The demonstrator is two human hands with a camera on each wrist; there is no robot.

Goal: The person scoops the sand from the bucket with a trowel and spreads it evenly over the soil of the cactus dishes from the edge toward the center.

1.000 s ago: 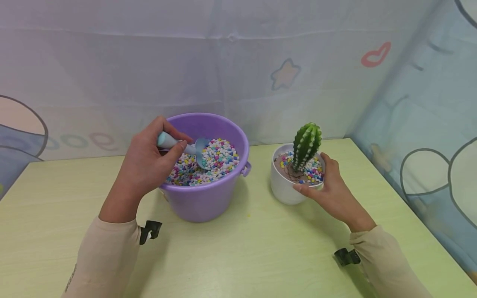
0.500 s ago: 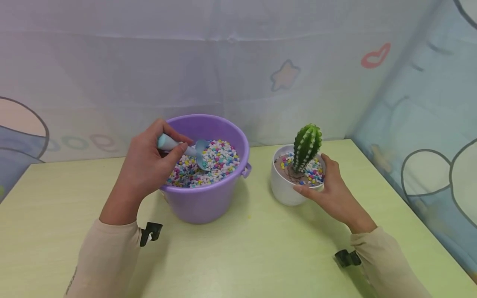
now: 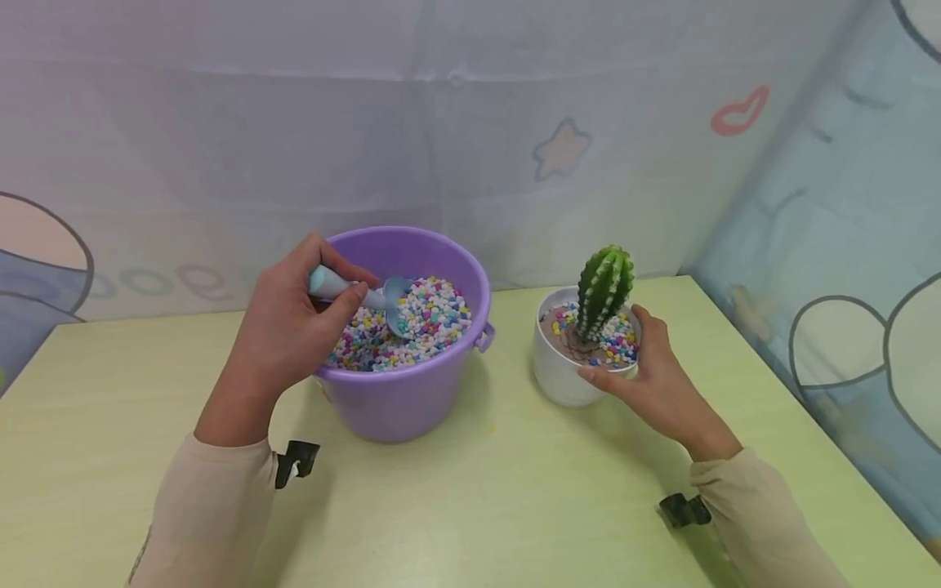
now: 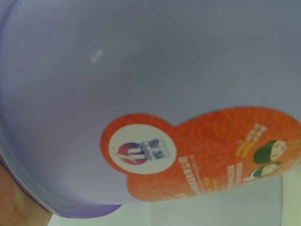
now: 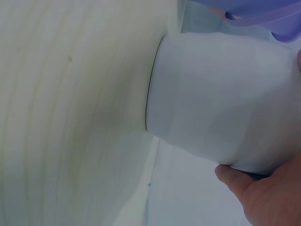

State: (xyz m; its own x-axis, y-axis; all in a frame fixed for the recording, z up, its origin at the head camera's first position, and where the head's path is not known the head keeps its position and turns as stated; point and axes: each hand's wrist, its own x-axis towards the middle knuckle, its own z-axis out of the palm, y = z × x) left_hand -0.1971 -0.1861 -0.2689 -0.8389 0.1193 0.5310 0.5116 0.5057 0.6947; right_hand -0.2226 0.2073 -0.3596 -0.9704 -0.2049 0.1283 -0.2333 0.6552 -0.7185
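Observation:
My left hand [image 3: 294,314] pinches the handle of a light blue scoop [image 3: 397,298] over the purple bucket [image 3: 397,404]. The scoop's head rests at the surface of the many-coloured pebbles [image 3: 434,314] inside. In the left wrist view the bucket's outer wall [image 4: 84,117] fills most of the picture. To the right stands a white pot [image 3: 562,377] with a green cactus [image 3: 604,286] in brown soil, partly covered with coloured pebbles. My right hand [image 3: 662,388] holds this pot by its right side near the rim, thumb in front. In the right wrist view the pot's base touches the table.
Both containers stand on a pale yellow-green table [image 3: 470,506]. A printed cloth backdrop [image 3: 478,147] rises behind it, and another blue panel [image 3: 845,245] borders the right edge. An orange label [image 4: 211,150] is on the bucket's wall.
The view shifts very slightly. Both hands, the scoop, the bucket and the pot keep their places.

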